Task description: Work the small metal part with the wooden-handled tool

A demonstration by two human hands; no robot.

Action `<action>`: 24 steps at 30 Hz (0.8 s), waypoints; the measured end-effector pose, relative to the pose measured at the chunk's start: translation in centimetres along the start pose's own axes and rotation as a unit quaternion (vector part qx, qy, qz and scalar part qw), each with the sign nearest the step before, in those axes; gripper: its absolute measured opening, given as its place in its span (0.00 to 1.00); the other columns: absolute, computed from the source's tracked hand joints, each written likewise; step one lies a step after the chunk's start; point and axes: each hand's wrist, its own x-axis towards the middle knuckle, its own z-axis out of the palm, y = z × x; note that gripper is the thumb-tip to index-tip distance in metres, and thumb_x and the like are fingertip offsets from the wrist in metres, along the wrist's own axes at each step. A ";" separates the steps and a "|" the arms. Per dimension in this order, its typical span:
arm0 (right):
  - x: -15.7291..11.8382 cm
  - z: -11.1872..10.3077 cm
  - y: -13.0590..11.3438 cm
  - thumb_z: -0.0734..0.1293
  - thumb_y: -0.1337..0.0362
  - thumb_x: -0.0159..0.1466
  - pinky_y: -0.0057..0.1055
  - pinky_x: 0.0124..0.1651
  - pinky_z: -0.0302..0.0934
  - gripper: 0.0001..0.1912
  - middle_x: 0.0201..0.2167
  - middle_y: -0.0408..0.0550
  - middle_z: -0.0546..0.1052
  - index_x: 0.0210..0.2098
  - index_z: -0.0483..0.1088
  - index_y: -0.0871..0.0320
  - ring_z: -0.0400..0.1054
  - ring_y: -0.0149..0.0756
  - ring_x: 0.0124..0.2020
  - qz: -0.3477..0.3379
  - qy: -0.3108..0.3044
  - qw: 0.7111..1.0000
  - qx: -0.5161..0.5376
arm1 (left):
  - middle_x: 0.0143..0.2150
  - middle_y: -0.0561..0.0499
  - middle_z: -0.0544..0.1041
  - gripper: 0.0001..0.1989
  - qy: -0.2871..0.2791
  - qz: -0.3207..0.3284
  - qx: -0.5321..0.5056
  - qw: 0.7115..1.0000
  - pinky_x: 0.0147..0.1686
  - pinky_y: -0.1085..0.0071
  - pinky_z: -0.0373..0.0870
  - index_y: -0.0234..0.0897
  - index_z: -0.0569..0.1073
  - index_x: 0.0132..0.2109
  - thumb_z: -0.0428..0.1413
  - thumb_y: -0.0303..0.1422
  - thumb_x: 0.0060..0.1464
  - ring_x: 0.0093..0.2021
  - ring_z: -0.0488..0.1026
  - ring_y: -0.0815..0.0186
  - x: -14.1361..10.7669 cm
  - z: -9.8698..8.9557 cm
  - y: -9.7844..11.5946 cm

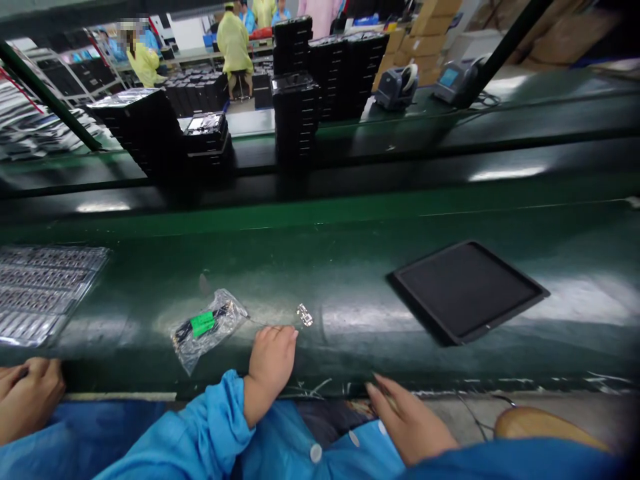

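My left hand rests on the green work surface with its fingers curled together. A thin cable runs from a clear plastic bag to its fingertips and appears pinched there. The bag holds dark cables and carries a green label. Just beyond my left fingertips lies a small silvery circuit board, apart from the hand. Over the front edge of the bench, my right hand has its fingers stretched out, thumb and forefinger slightly apart, with nothing visible between them.
A black tray lies at right on the green bench. Clear trays of small parts sit at left, near another person's hands. Black tray stacks and tape dispensers stand behind. People work in the background.
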 end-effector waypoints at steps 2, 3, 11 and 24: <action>3.3 -0.1 -4.8 0.53 0.58 0.67 0.38 0.63 0.54 0.24 0.52 0.49 0.68 0.55 0.69 0.61 0.61 0.40 0.56 -0.038 -0.096 0.994 -0.030 | 0.28 0.59 0.72 0.06 0.003 0.000 0.005 1.000 0.31 0.68 0.69 0.41 0.71 0.30 0.51 0.31 0.54 0.30 0.70 0.70 0.0 0.0 0.0; 4.7 -0.1 -7.2 0.55 0.62 0.66 0.37 0.64 0.52 0.22 0.53 0.48 0.67 0.55 0.68 0.62 0.60 0.39 0.57 -0.041 -0.116 0.991 -0.049 | 0.28 0.59 0.72 0.06 0.005 0.002 0.008 1.000 0.31 0.68 0.69 0.41 0.71 0.31 0.51 0.30 0.54 0.30 0.70 0.69 0.0 0.0 0.0; 8.2 1.2 -13.0 0.48 0.63 0.70 0.39 0.57 0.51 0.22 0.53 0.46 0.66 0.57 0.64 0.59 0.60 0.41 0.54 -0.124 -0.142 0.969 -0.162 | 0.27 0.60 0.70 0.04 0.040 0.005 0.019 0.999 0.32 0.71 0.67 0.41 0.71 0.31 0.53 0.28 0.52 0.30 0.68 0.70 0.0 0.2 0.0; 4.1 -0.3 -11.0 0.59 0.57 0.64 0.29 0.59 0.52 0.23 0.52 0.46 0.68 0.56 0.66 0.59 0.60 0.35 0.55 0.110 -0.152 0.965 0.185 | 0.31 0.64 0.72 0.06 0.031 0.064 -0.056 0.996 0.37 0.74 0.68 0.42 0.71 0.35 0.50 0.31 0.56 0.34 0.68 0.75 -0.6 -0.7 -0.4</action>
